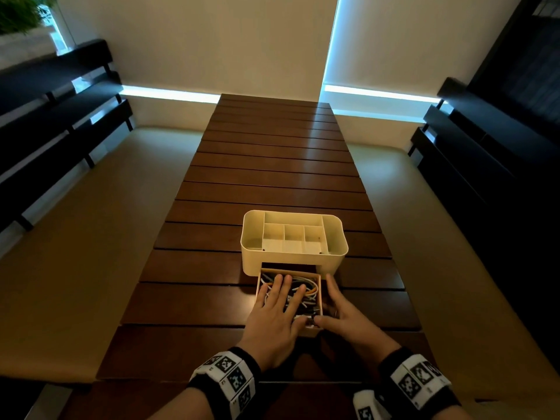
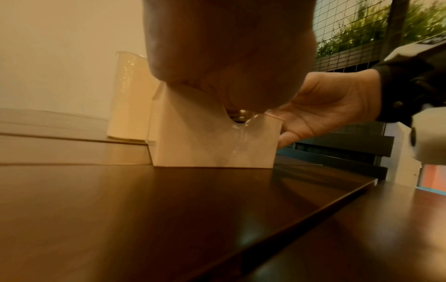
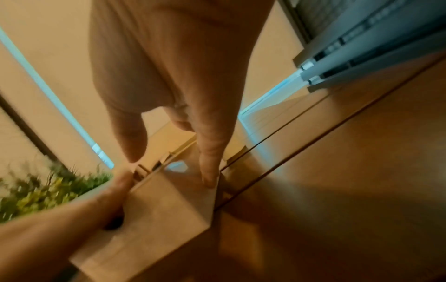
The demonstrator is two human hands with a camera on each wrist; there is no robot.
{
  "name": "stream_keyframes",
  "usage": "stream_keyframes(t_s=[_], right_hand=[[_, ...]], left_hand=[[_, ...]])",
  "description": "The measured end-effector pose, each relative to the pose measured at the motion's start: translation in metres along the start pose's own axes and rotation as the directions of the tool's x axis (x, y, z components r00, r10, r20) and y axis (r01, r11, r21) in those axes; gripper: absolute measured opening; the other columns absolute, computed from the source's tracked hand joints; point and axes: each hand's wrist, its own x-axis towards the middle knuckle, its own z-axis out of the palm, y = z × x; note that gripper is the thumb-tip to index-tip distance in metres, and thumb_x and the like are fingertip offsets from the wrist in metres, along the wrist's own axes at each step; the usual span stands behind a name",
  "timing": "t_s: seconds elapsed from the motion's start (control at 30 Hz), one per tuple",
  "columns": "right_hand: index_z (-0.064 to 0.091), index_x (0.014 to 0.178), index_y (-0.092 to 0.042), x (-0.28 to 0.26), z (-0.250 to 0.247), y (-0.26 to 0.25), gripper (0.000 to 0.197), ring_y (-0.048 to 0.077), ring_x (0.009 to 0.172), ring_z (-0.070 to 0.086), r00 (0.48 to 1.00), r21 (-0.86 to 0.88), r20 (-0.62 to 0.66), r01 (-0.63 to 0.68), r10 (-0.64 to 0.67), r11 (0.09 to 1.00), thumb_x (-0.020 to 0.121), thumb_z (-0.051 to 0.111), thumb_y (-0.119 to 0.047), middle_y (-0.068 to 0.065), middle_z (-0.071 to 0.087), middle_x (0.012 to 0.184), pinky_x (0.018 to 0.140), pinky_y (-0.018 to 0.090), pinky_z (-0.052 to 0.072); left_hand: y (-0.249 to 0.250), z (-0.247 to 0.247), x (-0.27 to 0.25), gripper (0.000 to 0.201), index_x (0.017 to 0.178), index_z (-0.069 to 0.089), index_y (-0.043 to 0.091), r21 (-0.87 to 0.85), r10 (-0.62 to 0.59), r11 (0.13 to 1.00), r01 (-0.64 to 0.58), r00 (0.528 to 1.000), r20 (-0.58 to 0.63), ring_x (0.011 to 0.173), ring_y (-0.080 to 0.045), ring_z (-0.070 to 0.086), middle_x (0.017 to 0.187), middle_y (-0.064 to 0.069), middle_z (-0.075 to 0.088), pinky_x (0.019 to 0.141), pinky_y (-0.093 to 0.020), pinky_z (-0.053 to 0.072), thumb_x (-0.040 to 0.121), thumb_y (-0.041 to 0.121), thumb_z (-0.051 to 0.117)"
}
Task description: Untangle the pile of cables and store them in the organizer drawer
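Note:
A cream organizer (image 1: 294, 256) with open top compartments stands on the dark slatted table (image 1: 272, 177). Its drawer (image 1: 308, 331) is pulled out toward me and holds a tangle of white, orange, grey and black cables (image 1: 309, 288). My left hand (image 1: 280, 301) lies flat on the cables with fingers spread and straight. My right hand (image 1: 335, 307) rests against the drawer's right side, fingers straight along the wall, thumb at the front corner. The left wrist view shows the drawer front (image 2: 205, 145) under my left palm (image 2: 229, 47), with the right hand (image 2: 325, 106) beside it.
Dark benches (image 1: 60, 116) run along both long sides of the table over a pale floor. A green plant (image 1: 18, 10) sits at the far left. The table stretches far beyond the organizer, and bare wood lies left and right of the drawer.

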Motion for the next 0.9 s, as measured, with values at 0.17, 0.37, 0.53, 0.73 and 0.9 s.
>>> stream_keyframes(t_s=[0.17,0.37,0.53,0.73,0.9], right_hand=[[0.020,0.131,-0.055,0.002,0.011,0.003,0.078,0.009,0.121,0.049,0.996,-0.048,-0.089,-0.035,0.030,0.998,0.084,0.066,-0.013,-0.008,0.042,0.139,0.101,0.037,0.046],[0.023,0.142,-0.041,0.014,0.026,0.007,0.084,0.006,0.097,0.058,0.942,-0.073,-0.313,-0.151,0.121,0.986,0.080,0.066,-0.003,-0.015,0.056,0.107,0.088,0.038,0.053],[0.026,0.142,-0.037,0.015,0.024,-0.004,0.086,0.016,0.101,0.059,0.914,-0.118,-0.350,-0.260,0.205,0.958,0.076,0.072,-0.008,-0.010,0.056,0.106,0.087,0.044,0.054],[0.018,0.146,-0.029,0.002,0.016,-0.056,0.090,0.021,0.121,0.031,0.775,-0.702,-0.589,-0.349,-0.231,0.620,0.075,0.072,-0.041,0.004,0.032,0.128,0.099,0.036,0.032],[0.008,0.147,-0.037,0.050,-0.009,-0.116,0.111,0.030,0.141,0.003,0.926,-0.920,-0.297,-0.212,-0.234,0.330,0.061,0.077,-0.055,0.005,0.005,0.154,0.111,0.049,0.012]], left_hand=[[0.003,0.000,0.001,0.076,0.142,-0.018,0.034,0.005,-0.007,1.000,0.007,1.000,-0.025,0.141,-0.023,-0.027,0.153,-0.001,-0.023,0.108,-0.035,-0.027,0.071,0.055,-0.032],[0.004,0.001,0.002,0.061,0.143,0.036,0.029,0.016,-0.052,0.999,0.052,0.999,0.002,0.140,-0.026,0.026,0.149,-0.010,0.039,0.110,-0.042,0.014,0.098,0.044,-0.002],[-0.002,0.005,-0.001,0.081,0.149,-0.008,0.037,-0.014,-0.029,0.999,0.029,0.999,-0.022,0.143,-0.020,-0.024,0.153,0.001,-0.022,0.116,-0.039,-0.016,0.078,0.076,-0.006],[-0.002,0.015,0.006,0.100,0.138,0.037,0.021,0.094,-0.030,0.995,0.035,0.998,-0.053,0.128,-0.032,0.048,0.135,-0.014,0.055,0.105,-0.050,0.035,0.056,0.064,0.075],[-0.002,0.019,0.008,0.107,0.137,0.037,0.020,0.120,0.012,0.993,0.002,0.993,-0.115,0.125,-0.033,0.052,0.133,-0.015,0.056,0.106,-0.050,0.027,0.050,0.065,0.079]])
